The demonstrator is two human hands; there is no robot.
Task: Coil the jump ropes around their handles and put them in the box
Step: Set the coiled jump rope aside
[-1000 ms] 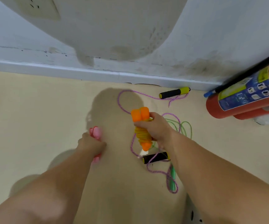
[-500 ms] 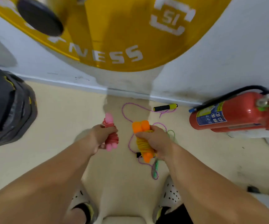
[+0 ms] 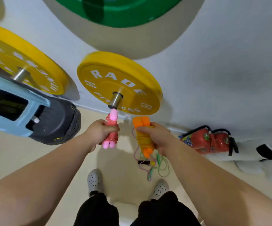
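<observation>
My left hand [image 3: 99, 133] grips a pink jump rope [image 3: 110, 141], its cord coiled round the two pink handles. My right hand [image 3: 156, 137] grips an orange jump rope [image 3: 145, 144], coiled the same way round its orange handles. Both bundles are held upright at chest height, side by side and apart. Below them on the floor lie a loose purple rope with a black and yellow handle [image 3: 145, 162] and a loose green rope [image 3: 162, 167], tangled together. A blue box [image 3: 17, 121] with a dark opening stands at the left.
Yellow weight plates [image 3: 122, 82] on a bar and a green plate [image 3: 115, 10] are against the white wall ahead. A dark round object [image 3: 56, 124] sits beside the blue box. Two red fire extinguishers [image 3: 205, 142] lie at the right. My feet in grey clogs [image 3: 95, 180] stand on the beige floor.
I have stood up from the floor, lifting both coiled ropes. The view has tilted up, so the weight plates and the blue box have come into view.
</observation>
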